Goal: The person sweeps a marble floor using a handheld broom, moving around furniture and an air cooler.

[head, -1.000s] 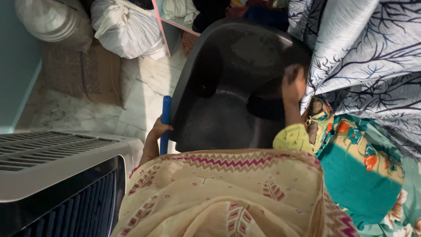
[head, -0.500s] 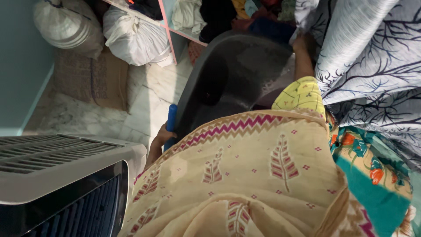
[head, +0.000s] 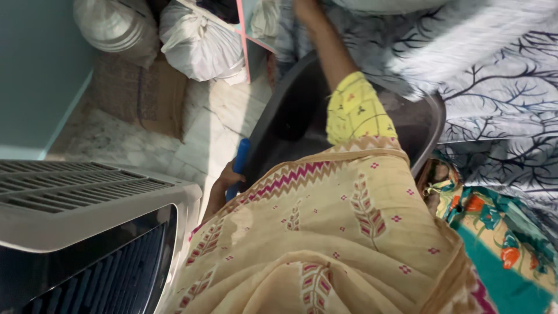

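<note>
left hand (head: 228, 177) clenched on blue handle (head: 239, 166) of dark tub (head: 427, 125) | tub tilted above marble floor (head: 203, 134) | right hand (head: 303, 7) raised at patterned sheet (head: 494, 75), grip not discernible

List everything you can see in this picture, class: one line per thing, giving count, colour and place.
tub: one, black plastic, centre, tilted
handle: one, blue, on the tub's left rim
branch-print cloth: one, white with dark pattern, upper right
floral cloth: one, teal and orange, lower right
tied bundles: two, white, top left on the floor
cardboard: one, brown, against the left wall
air cooler: one, white and black, lower left
left hand: grips the blue handle
right hand: raised at the top edge, fingers out of frame
</note>
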